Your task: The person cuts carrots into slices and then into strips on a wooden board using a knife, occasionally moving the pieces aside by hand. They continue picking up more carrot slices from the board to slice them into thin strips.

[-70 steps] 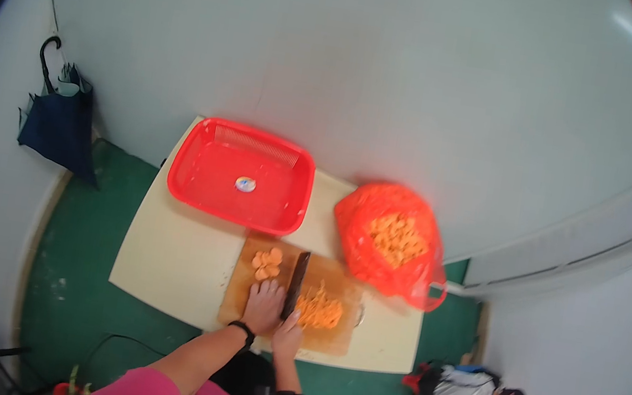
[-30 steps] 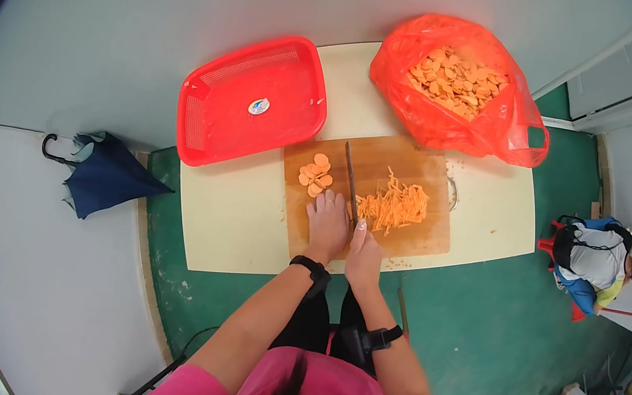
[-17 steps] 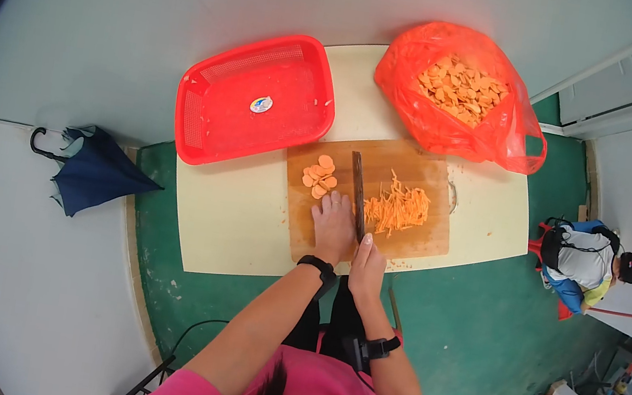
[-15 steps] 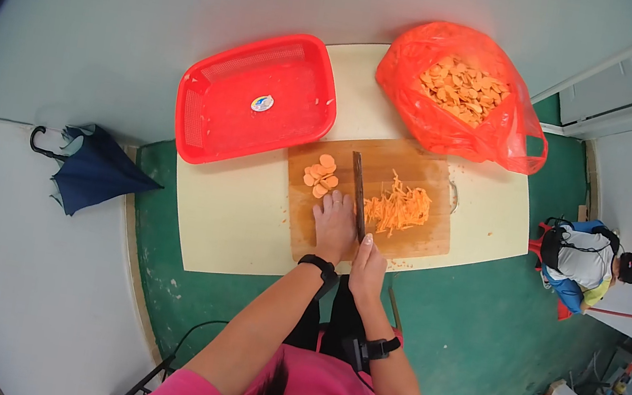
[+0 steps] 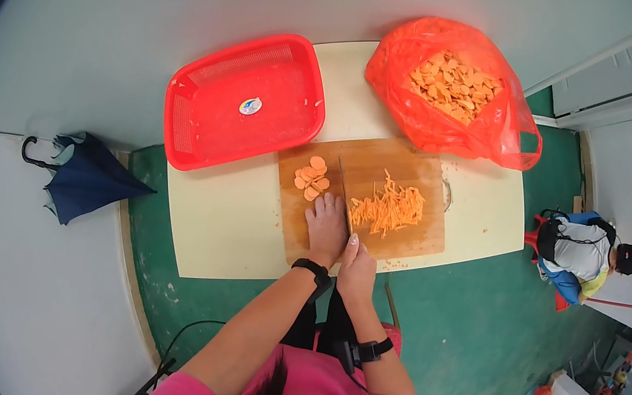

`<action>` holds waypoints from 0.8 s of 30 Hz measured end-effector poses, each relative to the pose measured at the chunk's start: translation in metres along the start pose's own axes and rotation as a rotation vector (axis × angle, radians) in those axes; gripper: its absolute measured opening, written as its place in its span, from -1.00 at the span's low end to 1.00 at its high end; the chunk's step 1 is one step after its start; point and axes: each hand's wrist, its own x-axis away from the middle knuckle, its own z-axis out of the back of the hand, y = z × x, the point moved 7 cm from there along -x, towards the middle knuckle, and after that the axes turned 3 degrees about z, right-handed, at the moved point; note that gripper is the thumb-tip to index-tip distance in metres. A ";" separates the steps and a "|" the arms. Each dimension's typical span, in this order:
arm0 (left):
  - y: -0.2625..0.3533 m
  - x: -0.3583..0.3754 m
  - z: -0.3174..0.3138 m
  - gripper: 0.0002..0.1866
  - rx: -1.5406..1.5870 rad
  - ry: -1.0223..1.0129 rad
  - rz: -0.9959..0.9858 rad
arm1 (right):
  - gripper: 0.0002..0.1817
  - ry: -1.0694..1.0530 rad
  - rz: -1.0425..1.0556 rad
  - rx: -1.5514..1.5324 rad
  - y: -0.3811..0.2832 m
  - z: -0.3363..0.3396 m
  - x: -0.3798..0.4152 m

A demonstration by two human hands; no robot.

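Note:
My right hand [image 5: 357, 269] is wrapped around the handle end of a kitchen knife [image 5: 345, 189], whose narrow dark blade stands nearly edge-on over the wooden cutting board [image 5: 417, 240]. Just left of the blade, my left hand [image 5: 326, 230] presses down on the board with bent fingers; whatever lies under them is hidden. A small pile of round carrot slices [image 5: 312, 176] sits beyond my left fingertips. To the right of the knife is a heap of thin carrot shreds [image 5: 389, 208].
A red plastic basket [image 5: 304, 137] stands at the table's back left. An open red plastic bag [image 5: 399, 79] of carrot slices stands at the back right of the pale table [image 5: 223, 245]. A folded dark umbrella [image 5: 99, 181] leans on the wall; another person [image 5: 582, 249] is at far right.
The knife's blade has come down and now looks thinner and more edge-on. Both hands stay close together at the board. The whole view has shifted slightly.

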 end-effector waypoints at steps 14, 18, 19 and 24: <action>0.000 0.001 0.003 -0.73 0.053 0.016 0.022 | -0.34 -0.009 -0.021 -0.046 0.000 -0.001 -0.003; 0.000 0.004 0.006 -0.72 0.037 0.090 -0.002 | -0.32 0.009 -0.004 -0.010 0.000 -0.005 -0.008; 0.001 0.005 0.008 -0.72 0.041 0.102 -0.011 | -0.32 0.009 0.003 -0.009 0.000 -0.006 -0.013; 0.001 0.005 0.010 -0.74 0.068 0.080 0.000 | -0.26 0.015 -0.002 -0.046 0.003 -0.001 -0.023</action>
